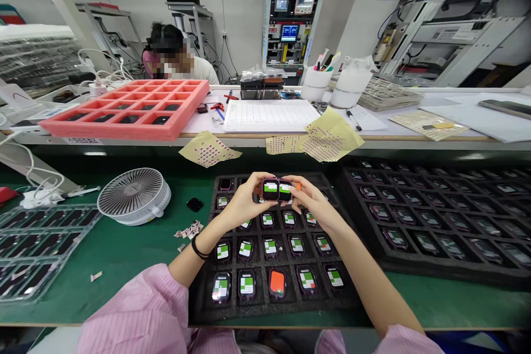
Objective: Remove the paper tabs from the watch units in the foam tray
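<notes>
My left hand [244, 204] and my right hand [312, 203] are raised over a black foam tray [203, 310]. Each hand pinches a small smartwatch with a green-and-white screen. The left one [270, 189] and the right one [285, 190] are held side by side, nearly touching, and my fingers hide their lower edges. Below them, rows of similar watches lie in the tray's square pockets. One watch in the tray [277, 283] has an orange-red screen. A black band [199, 249] circles my left wrist.
A second black tray of watches [440, 265] lies to the right. On the left are a white fan [133, 196] and a clear plastic tray [41, 249]. Across the bench are a pink foam tray [124, 127], yellow sticker sheets [327, 135] and a seated co-worker [182, 61].
</notes>
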Demonstrator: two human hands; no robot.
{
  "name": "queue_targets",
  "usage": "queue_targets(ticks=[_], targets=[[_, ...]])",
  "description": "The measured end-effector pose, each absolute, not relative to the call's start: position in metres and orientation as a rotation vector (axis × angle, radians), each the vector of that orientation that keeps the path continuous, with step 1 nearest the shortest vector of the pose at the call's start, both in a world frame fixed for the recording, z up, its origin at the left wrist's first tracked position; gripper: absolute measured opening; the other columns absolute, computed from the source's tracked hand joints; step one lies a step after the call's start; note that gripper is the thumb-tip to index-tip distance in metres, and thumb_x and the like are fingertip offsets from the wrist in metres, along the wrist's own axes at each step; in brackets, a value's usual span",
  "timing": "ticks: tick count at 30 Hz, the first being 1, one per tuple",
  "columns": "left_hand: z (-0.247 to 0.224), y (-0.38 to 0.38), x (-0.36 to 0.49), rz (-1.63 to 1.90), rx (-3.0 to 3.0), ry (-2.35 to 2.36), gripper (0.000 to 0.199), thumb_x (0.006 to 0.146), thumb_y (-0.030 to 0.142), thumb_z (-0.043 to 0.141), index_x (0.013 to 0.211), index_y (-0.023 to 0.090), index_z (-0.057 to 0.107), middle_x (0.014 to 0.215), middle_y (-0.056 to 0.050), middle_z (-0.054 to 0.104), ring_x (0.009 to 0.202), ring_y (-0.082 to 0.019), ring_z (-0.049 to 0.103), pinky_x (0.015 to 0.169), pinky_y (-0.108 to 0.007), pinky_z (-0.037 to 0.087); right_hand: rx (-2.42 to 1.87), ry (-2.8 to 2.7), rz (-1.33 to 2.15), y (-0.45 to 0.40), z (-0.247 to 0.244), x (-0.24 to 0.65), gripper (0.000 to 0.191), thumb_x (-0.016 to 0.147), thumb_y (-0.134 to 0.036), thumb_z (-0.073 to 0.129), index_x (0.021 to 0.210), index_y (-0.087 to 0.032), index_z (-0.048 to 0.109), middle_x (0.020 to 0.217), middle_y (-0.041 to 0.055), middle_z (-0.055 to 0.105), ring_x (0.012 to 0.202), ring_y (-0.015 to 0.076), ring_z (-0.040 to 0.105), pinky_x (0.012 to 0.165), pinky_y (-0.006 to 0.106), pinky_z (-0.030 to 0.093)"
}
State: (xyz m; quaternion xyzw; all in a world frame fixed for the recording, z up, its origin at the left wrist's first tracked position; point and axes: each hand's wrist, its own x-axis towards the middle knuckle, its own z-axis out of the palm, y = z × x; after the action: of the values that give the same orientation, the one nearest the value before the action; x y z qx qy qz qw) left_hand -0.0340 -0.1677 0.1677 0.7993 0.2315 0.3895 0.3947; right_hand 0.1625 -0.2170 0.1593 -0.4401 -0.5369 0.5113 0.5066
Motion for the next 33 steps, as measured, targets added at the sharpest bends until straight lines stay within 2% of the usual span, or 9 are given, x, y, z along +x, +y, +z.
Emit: queue_targets(ticks=[3,6,10,12,15,20,25,28,33], targets=[[0.165,-0.168,-0.032,1.04,2.36,0.569,0.041,0.077,0.025,0.072,0.113,0.02,0.054,0.118,-0.011,0.056,0.112,-0.024,0.054,0.095,-0.042,0.047,-1.132,-1.391,1.142,-0.223,0.159,0.156,0.036,0.086,-0.044,0.056,0.117,-0.024,0.055,0.094,0.0018,0.057,0.048,0.0056,0.042,0.047,0.025,0.041],[0.159,-0.166,-0.031,1.019,2.605,0.59,0.044,0.079,0.016,0.067,0.12,0.02,0.051,0.122,-0.012,0.056,0.114,-0.025,0.053,0.095,-0.044,0.047,-1.22,-1.508,1.036,-0.231,0.158,0.15,0.044,0.087,-0.044,0.054,0.127,-0.026,0.05,0.102,0.0036,0.06,0.055,0.0091,0.048,0.053,0.027,0.046],[0.158,-0.168,-0.033,1.044,2.73,0.575,0.046,0.076,0.013,0.065,0.12,0.018,0.053,0.116,-0.012,0.062,0.106,-0.025,0.057,0.087,-0.043,0.049,-1.227,-1.547,1.038,-0.236,0.162,0.148,0.054,0.084,-0.043,0.06,0.134,-0.028,0.045,0.116,0.0056,0.06,0.086,0.0178,0.062,0.074,0.033,0.053],[0.163,-0.169,-0.035,1.145,2.672,0.507,0.048,0.074,0.015,0.066,0.121,0.02,0.054,0.115,-0.01,0.063,0.107,-0.025,0.056,0.09,-0.043,0.048,-1.124,-1.498,1.133,-0.236,0.166,0.15,0.053,0.082,-0.04,0.065,0.131,-0.029,0.049,0.12,0.0052,0.06,0.103,0.02,0.06,0.089,0.035,0.05],[0.17,-0.172,-0.038,1.233,2.556,0.406,0.054,0.071,0.02,0.069,0.124,0.024,0.055,0.119,-0.01,0.06,0.111,-0.025,0.054,0.094,-0.044,0.046,-0.986,-1.403,1.318,-0.235,0.171,0.153,0.048,0.078,-0.037,0.07,0.123,-0.028,0.057,0.116,0.0042,0.064,0.111,0.0207,0.059,0.099,0.039,0.045],[0.172,-0.174,-0.037,1.25,2.493,0.293,0.057,0.07,0.025,0.073,0.124,0.026,0.056,0.117,-0.01,0.062,0.109,-0.026,0.056,0.094,-0.045,0.045,-0.952,-1.288,1.404,-0.235,0.17,0.154,0.039,0.071,-0.034,0.078,0.108,-0.027,0.067,0.107,0.0029,0.068,0.105,0.0198,0.061,0.098,0.037,0.044],[0.17,-0.175,-0.035,1.229,2.454,0.276,0.053,0.069,0.027,0.072,0.121,0.025,0.058,0.114,-0.009,0.065,0.107,-0.026,0.058,0.093,-0.045,0.044,-0.883,-1.18,1.52,-0.237,0.173,0.151,0.04,0.065,-0.032,0.081,0.103,-0.025,0.069,0.1,0.0024,0.069,0.095,0.0173,0.063,0.09,0.032,0.047],[0.171,-0.175,-0.035,1.231,2.432,0.263,0.054,0.069,0.026,0.073,0.121,0.025,0.059,0.114,-0.009,0.065,0.106,-0.027,0.058,0.093,-0.046,0.045,-0.87,-1.15,1.532,-0.24,0.177,0.148,0.041,0.065,-0.03,0.082,0.103,-0.025,0.069,0.103,0.0021,0.068,0.095,0.016,0.063,0.089,0.029,0.047],[0.171,-0.177,-0.034,1.242,2.432,0.237,0.054,0.068,0.024,0.073,0.12,0.023,0.059,0.114,-0.009,0.066,0.106,-0.026,0.058,0.091,-0.045,0.047,-0.854,-1.14,1.539,-0.243,0.18,0.141,0.045,0.062,-0.03,0.083,0.103,-0.023,0.068,0.102,0.0037,0.07,0.095,0.0199,0.066,0.089,0.035,0.05]])
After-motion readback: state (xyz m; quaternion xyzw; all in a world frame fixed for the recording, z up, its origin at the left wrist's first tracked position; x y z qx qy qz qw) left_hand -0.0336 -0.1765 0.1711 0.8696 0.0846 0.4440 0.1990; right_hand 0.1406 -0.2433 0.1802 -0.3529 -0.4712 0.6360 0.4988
